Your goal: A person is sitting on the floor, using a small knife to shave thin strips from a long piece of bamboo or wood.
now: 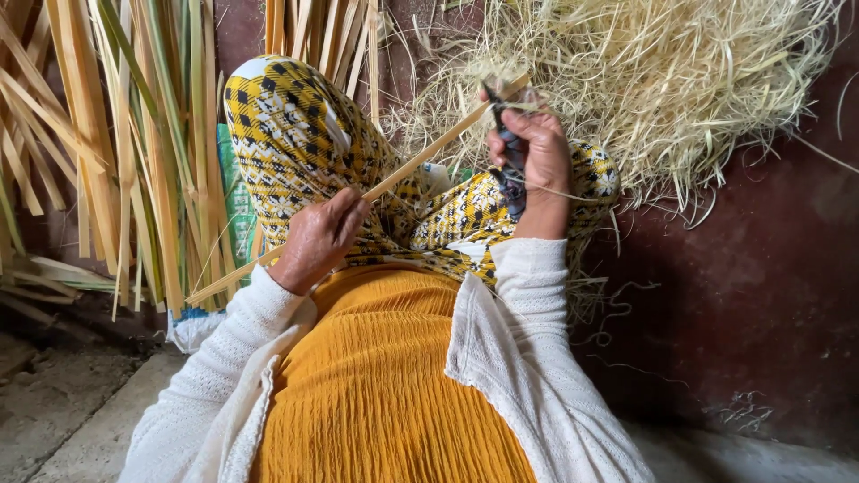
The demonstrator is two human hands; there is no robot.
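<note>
Head view: a long, thin, pale yellow bamboo strip (pixel 394 179) is held slantwise above the lap, from lower left up to the right. It is judged to be light, springy and stiff along its length, with edges that can cut; it is best taken flat between thumb and fingers, near the worked end. The left hand (pixel 318 240) is closed around its middle. The right hand (pixel 535 165) is clamped on a dark-handled knife (pixel 510 161), whose blade meets the upper end of the strip. Under them a yellow checked cloth (pixel 295 134) is spread over the knees. A heap of pale shavings (pixel 662 80) lies to the right, and more flat bamboo slats (pixel 116 143) stand at the left.
</note>
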